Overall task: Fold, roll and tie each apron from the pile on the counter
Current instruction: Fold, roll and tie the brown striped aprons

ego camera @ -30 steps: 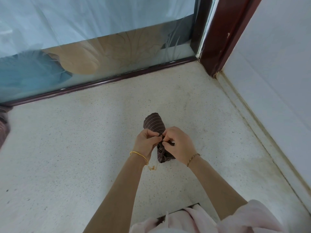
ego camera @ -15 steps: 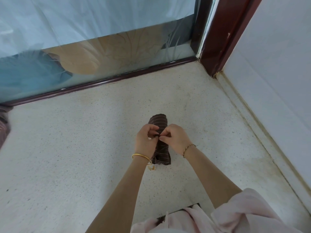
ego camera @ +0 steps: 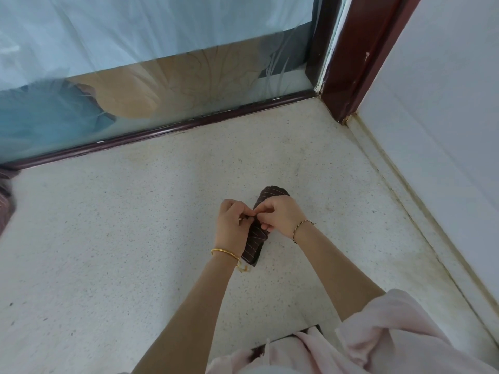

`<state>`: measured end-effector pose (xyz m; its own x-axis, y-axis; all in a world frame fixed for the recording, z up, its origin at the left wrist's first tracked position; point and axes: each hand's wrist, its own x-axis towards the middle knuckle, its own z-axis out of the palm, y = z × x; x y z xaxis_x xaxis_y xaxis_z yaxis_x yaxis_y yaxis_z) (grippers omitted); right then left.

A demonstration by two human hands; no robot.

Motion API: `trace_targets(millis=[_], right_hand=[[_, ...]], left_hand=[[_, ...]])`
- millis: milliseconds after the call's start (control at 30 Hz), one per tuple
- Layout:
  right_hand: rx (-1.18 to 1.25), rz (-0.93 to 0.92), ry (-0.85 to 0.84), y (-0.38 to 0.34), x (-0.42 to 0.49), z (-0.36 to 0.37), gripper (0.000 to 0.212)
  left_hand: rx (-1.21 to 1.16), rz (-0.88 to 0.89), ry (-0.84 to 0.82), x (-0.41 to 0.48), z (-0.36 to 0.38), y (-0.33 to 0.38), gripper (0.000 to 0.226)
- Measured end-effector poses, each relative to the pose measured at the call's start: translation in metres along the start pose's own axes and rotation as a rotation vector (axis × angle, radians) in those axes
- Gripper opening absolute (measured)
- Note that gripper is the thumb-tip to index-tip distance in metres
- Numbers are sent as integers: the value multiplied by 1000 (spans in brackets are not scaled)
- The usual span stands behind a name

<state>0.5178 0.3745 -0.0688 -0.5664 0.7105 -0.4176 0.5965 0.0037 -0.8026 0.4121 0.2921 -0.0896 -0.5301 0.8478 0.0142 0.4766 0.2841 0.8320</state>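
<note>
A dark brown pinstriped apron [ego camera: 253,245] lies rolled into a tight bundle on the speckled counter [ego camera: 121,238], pointing away from me and tilted right. My left hand [ego camera: 232,225] and my right hand [ego camera: 279,217] meet over its middle, fingertips pinched together on its tie strings. The strings themselves are hidden under my fingers. The roll's far end and near end stick out past my hands.
More striped apron fabric [ego camera: 5,195] shows at the far left edge. A glass pane with a dark red frame [ego camera: 189,122] closes the back, a dark red post [ego camera: 359,58] stands at the corner, and a white wall [ego camera: 445,130] runs along the right.
The roll has turned from leaning left to leaning right, and both hands have shifted slightly right while still pinching at its middle.
</note>
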Motion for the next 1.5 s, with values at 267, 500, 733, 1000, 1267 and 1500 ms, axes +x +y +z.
trace_targets(millis=[267,500,733,1000,1267,1500], right_hand=[[-176,-41,-76,-1,7,-2,18],[-491,-121,-68,0,11,-3,9],[-591,-141,-82,0,7,-4,27],[-663,-166,-63,4,5,0,22],[-474,-166,4,17,7,-5,9],[-248,-161,120,17,0,-6,17]], left_hand=[[28,-77,-85,4,-6,0,18],[-7,-257,-106,8,-10,-2,11],[28,-300,-135,12,-13,-11,6],[5,-339,-128,13,-17,-21,5],[-158,-363,-238,13,-32,-30,22],[213,-296,-430,4,-14,-22,51]])
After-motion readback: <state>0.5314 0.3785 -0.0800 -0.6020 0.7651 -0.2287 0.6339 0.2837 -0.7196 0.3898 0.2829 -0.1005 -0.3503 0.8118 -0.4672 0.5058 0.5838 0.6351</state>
